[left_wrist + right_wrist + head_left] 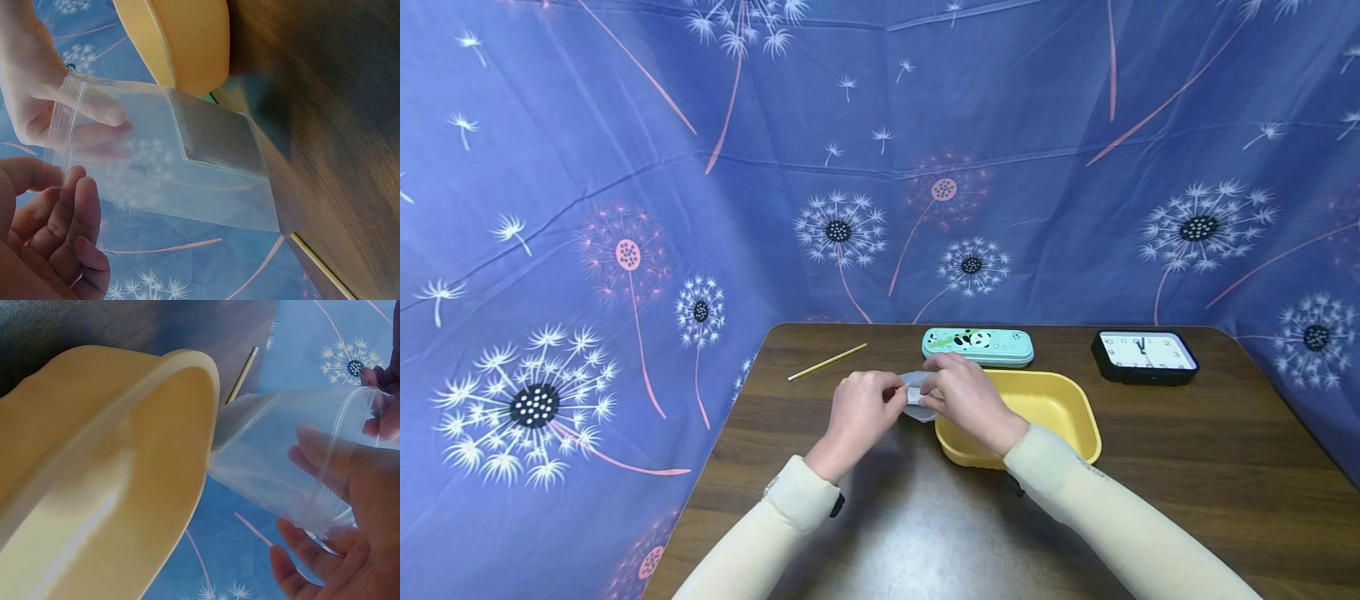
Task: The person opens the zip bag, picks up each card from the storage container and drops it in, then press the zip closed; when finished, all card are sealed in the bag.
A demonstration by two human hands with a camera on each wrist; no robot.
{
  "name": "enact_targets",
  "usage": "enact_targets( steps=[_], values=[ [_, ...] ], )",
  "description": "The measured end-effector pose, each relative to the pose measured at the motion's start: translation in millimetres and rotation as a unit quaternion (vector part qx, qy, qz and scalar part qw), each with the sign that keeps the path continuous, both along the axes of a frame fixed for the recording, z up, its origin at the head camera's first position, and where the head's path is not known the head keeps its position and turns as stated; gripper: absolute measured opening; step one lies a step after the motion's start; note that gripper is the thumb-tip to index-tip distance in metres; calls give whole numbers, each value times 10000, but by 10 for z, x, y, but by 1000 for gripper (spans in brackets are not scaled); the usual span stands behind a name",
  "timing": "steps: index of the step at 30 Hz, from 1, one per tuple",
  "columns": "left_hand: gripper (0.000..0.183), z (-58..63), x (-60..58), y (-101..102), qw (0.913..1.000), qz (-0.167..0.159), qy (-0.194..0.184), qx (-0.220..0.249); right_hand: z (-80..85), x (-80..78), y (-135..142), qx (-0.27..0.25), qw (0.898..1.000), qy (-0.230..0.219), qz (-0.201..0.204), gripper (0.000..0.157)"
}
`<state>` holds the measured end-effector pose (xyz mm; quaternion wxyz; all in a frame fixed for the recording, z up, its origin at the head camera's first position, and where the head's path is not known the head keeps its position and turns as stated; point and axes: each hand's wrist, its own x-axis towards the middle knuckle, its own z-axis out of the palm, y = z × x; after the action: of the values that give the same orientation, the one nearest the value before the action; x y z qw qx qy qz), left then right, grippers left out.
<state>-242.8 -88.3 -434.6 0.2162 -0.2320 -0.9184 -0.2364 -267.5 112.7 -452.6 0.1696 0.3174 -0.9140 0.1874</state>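
Note:
A clear zip bag (147, 181) is held between both hands over the table. At its bottom lies a flat, dark grey square piece (219, 134); its kind cannot be told. My left hand (861, 412) pinches one side of the bag's zip edge between thumb and fingers. The right hand (972, 402) grips the opposite side near the zip; its thumb and a finger show through the plastic in the left wrist view. Just right of the bag, beneath the right hand, stands a yellow plastic bin (1093, 437), its rim close to the bag in the right wrist view.
Behind the bin lies a mint pencil case (992, 346) with a panda on it. A yellow pencil (827, 362) rests at the back left. The black-framed clock (1144, 358) sits at the back right. Blue dandelion-print cloth (880, 208) hangs around the wooden table (1187, 467).

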Motion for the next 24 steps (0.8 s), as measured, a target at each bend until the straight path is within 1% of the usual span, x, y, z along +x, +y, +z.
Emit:
enact_targets(
  steps=[6,12,15,17,19,20,22,24],
  values=[
    [14,0,-7,-12,10000,45,-18,12,43,26,33,-9,9999,75,76,9],
    [16,15,-15,-16,10000,35,-57,37,195,129,120,-172,9995,227,137,10],
    [15,25,-24,-17,10000,65,-10,41,282,184,177,-281,9992,274,87,11],
    [15,34,-27,-16,9999,93,11,52,323,213,226,-356,9992,172,-36,13],
    [14,37,-34,-21,9999,116,22,58,332,225,285,-410,9989,-47,-224,16],
    [14,42,-37,-24,9999,111,16,74,325,224,316,-430,9984,-206,-310,20],
    [14,50,-46,-33,9999,85,5,135,300,220,370,-447,9965,-548,-452,34],
    [13,56,-64,-46,9997,60,-9,216,253,204,408,-408,9944,-828,-515,46]
  ],
)
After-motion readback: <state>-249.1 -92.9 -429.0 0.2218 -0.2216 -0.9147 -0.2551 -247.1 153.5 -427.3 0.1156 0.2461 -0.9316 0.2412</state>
